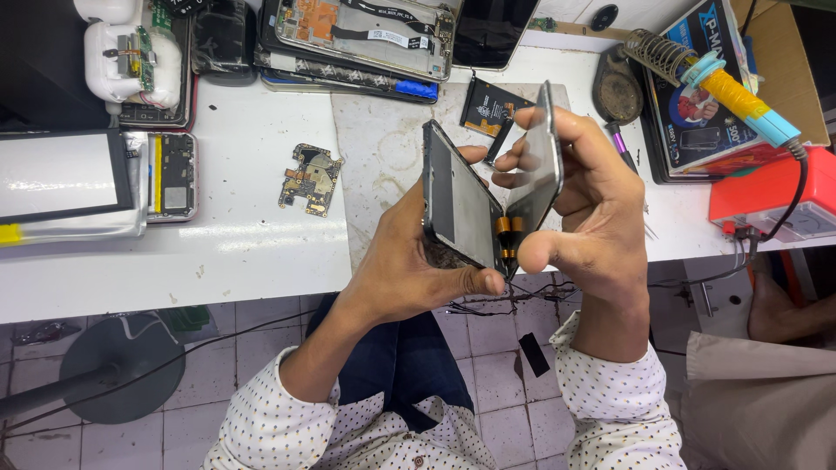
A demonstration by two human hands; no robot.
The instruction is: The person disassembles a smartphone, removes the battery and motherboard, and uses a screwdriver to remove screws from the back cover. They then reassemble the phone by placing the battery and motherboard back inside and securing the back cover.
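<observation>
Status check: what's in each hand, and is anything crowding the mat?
Left hand grips phone frame. Right hand holds screen panel, hinged open on orange flex. Battery lies on mat behind.

A white surface (244,252) is carrying a bare circuit board (311,178) near its middle, a worn grey mat (383,157) beside it, stacked opened phones (348,43) along the far edge, and a soldering iron (740,100) resting toward the right corner.

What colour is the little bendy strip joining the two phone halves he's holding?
The strip is orange-gold with dark bands, seen in the head view, between the left hand and right hand.
</observation>
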